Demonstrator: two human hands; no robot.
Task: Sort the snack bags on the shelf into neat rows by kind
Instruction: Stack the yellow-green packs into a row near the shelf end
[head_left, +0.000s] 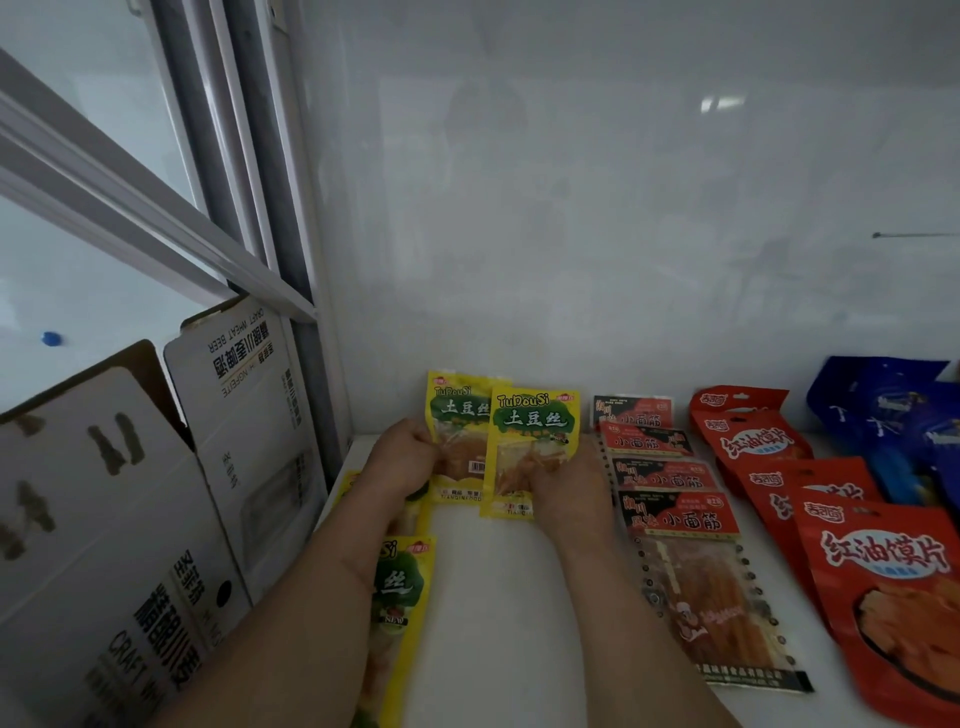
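Note:
Two yellow-green snack bags stand at the back of the white shelf (493, 597), against the wall. My left hand (402, 457) grips the left yellow bag (454, 415) at its left edge. My right hand (569, 486) holds the right yellow bag (532, 431) at its lower right; this bag overlaps the left one. Another yellow bag (402, 587) lies flat under my left forearm, partly hidden. A row of red-and-clear strip bags (675, 514) runs front to back right of my right hand. Further right lies a row of red bags (878, 561).
Blue bags (893, 415) are piled at the far right by the wall. White cardboard beer cartons (234, 431) stand left of the shelf, below a window frame (156, 228). The white wall (571, 234) closes the shelf's back.

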